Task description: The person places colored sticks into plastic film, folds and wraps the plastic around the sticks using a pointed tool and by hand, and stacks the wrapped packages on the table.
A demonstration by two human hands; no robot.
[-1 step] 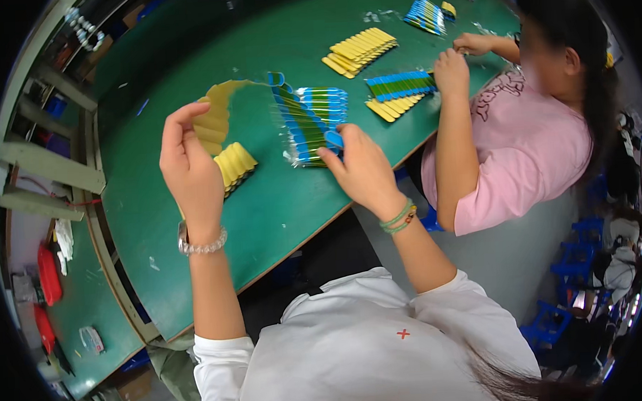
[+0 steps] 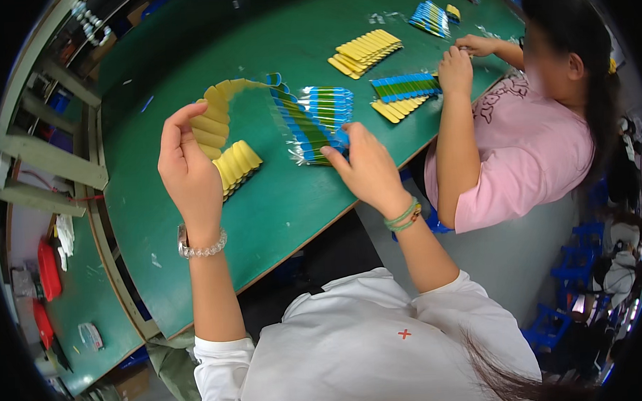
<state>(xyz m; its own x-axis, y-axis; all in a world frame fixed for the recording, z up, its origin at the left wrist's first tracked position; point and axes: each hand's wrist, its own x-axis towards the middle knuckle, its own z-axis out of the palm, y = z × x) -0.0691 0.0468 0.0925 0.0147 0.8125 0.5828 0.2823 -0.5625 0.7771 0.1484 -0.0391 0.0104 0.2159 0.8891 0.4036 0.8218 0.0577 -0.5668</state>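
Note:
A long strip of joined slim packets runs between my hands above the green table. Its yellow part (image 2: pixel 216 121) curves up beside my left hand (image 2: pixel 190 159), whose fingers are curled at the strip's edge; the palm hides most of the grip. Further right the strip shows its blue and green side (image 2: pixel 302 126), with clear, shiny ends. My right hand (image 2: pixel 372 162) pinches the near end between thumb and fingers. Under the curve lies a folded yellow stack (image 2: pixel 238 165). Behind the blue-green part rests a flat blue, green and white bundle (image 2: pixel 329 105).
At my right, a co-worker in a pink top (image 2: pixel 519 149) handles something small. Near them lie a yellow bundle (image 2: pixel 365 53) and a blue-green one (image 2: pixel 407 87) over yellow. A pale frame (image 2: pixel 54 169) borders the green table (image 2: pixel 174 278) at left. Blue stools (image 2: pixel 548 327) stand right.
The strip between my hands has shifted and bent slightly, with the blue-green part turning a little. Both hands keep nearly the same places and grips.

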